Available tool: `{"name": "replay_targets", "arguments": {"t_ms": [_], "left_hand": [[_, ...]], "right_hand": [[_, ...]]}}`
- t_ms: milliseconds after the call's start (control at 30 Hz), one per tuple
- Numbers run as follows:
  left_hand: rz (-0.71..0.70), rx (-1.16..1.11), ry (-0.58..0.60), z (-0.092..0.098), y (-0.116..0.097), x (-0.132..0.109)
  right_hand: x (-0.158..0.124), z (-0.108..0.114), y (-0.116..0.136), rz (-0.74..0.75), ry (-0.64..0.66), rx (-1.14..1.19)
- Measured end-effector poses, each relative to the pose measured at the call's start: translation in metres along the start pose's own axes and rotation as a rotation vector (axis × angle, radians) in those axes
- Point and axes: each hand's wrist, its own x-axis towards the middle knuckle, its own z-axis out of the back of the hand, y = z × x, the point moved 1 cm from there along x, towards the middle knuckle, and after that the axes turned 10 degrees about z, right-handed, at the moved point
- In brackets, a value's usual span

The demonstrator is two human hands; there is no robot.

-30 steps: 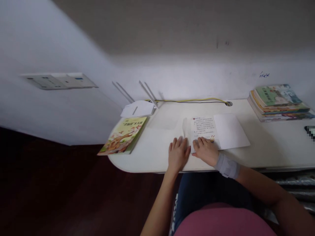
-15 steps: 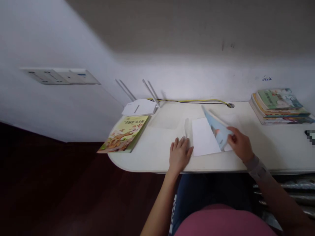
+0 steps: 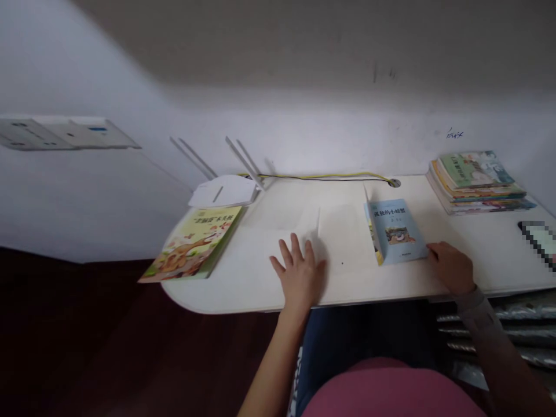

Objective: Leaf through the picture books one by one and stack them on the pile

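A light blue picture book (image 3: 394,234) lies front cover up on the white desk, with dark lettering and a small picture. At its lower right corner my right hand (image 3: 450,267) has its fingers curled, pinching the edge. A thin pale flap stands raised along the book's left edge. My left hand (image 3: 299,275) is open, its fingers spread over the desk left of the book. Just beyond those fingertips is a clear sheet (image 3: 318,221) with a raised edge; its outline is faint.
A yellow-green picture book (image 3: 195,243) overhangs the desk's left edge. Behind it stands a white router (image 3: 223,191) with raised antennas. Cables run along the wall to a round hole (image 3: 394,183). A book stack (image 3: 475,182) and a phone-like object (image 3: 541,240) are at right.
The blue cover, lifted at a slant before, now lies flat and face up, hiding the white page. My right hand moved down to the book's corner. My left fingers spread wider. The view shifted right.
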Motion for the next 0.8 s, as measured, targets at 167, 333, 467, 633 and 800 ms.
{"name": "replay_targets", "arguments": {"t_ms": [167, 333, 467, 633, 800], "left_hand": [[-0.419, -0.163, 0.106, 0.011, -0.056, -0.002], [-0.609, -0.248, 0.328, -0.001, -0.101, -0.006], [-0.640, -0.170, 0.317, -0.008, -0.096, -0.003], [-0.306, -0.066, 0.216, -0.018, -0.056, 0.016], [-0.208, -0.162, 0.278, -0.031, -0.028, 0.024]], "right_hand": [[0.039, 0.009, 0.031, 0.280, -0.266, 0.512], [0.082, 0.013, 0.056, 0.463, -0.415, 0.780], [0.101, 0.011, 0.074, 0.593, -0.260, 0.713], [0.102, -0.010, 0.100, 0.664, -0.086, 0.270], [0.099, -0.029, 0.122, 0.691, 0.004, 0.009]]}}
